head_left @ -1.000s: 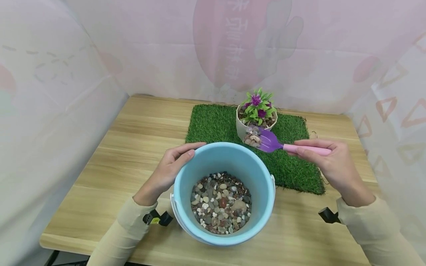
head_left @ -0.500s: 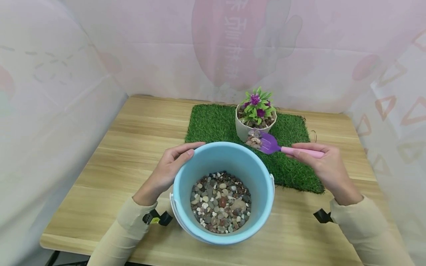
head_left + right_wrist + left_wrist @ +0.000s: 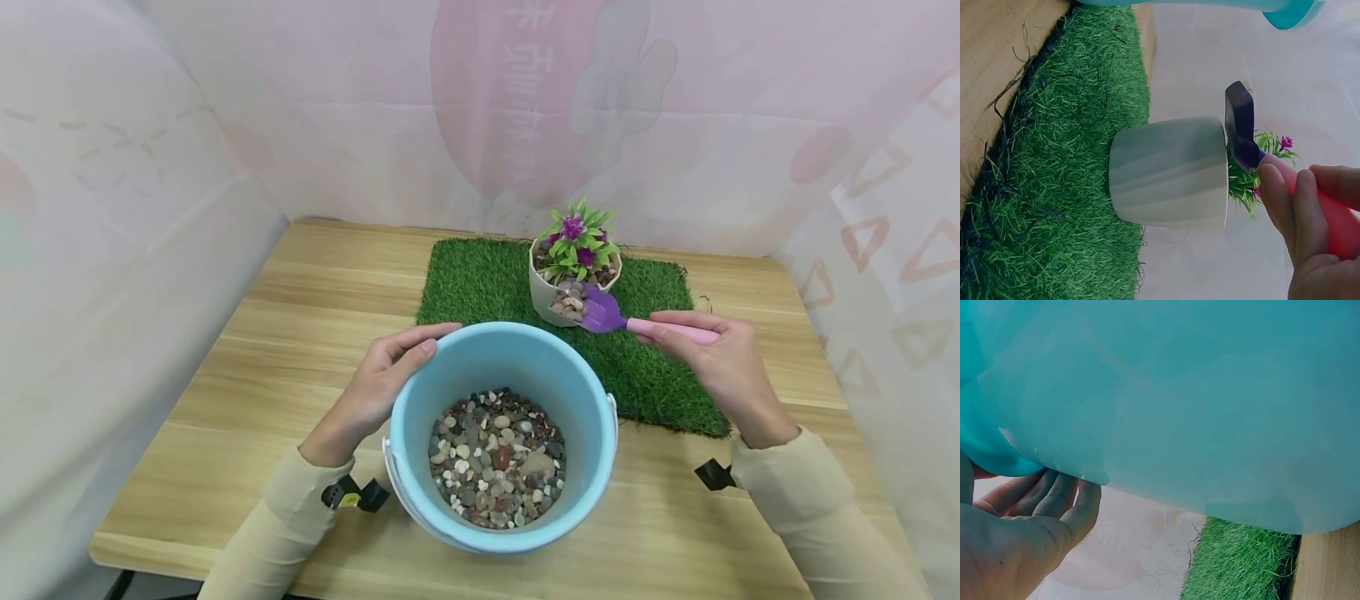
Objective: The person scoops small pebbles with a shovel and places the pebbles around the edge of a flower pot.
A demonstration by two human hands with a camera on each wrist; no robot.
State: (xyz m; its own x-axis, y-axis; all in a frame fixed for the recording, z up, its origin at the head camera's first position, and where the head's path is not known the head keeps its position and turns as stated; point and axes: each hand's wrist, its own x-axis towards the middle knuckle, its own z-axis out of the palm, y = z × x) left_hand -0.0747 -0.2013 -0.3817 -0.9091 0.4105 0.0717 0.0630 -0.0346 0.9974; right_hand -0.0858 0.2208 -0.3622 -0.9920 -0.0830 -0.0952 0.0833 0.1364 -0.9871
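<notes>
My left hand (image 3: pixel 372 390) holds the rim of a light blue bucket (image 3: pixel 592 467), its thumb at the edge and its fingers around the outside. In the left wrist view the bucket's wall (image 3: pixel 1166 406) hides some fingertips. Pebbles (image 3: pixel 498 467) of mixed colours cover the bucket's bottom. My right hand (image 3: pixel 727 367) pinches the pink handle of a purple toy shovel (image 3: pixel 602 311). Small pebbles (image 3: pixel 568 302) lie on its blade. In the head view the blade overlaps the front of a white flowerpot (image 3: pixel 543 296); the right wrist view shows it beside the pot's rim.
A plant with purple flowers (image 3: pixel 573 227) grows from the pot, among pebbles. Beneath the pot lies a green turf mat (image 3: pixel 480 275) on a wooden table (image 3: pixel 285 333). The bucket's white handle (image 3: pixel 401 483) hangs down at its left. Printed cloth (image 3: pixel 360 108) surrounds the table's back and sides.
My right hand has shifted left, and the shovel with its pebbles dipped slightly, then rose toward the pot's rim. The left hand and bucket have stayed in place.
</notes>
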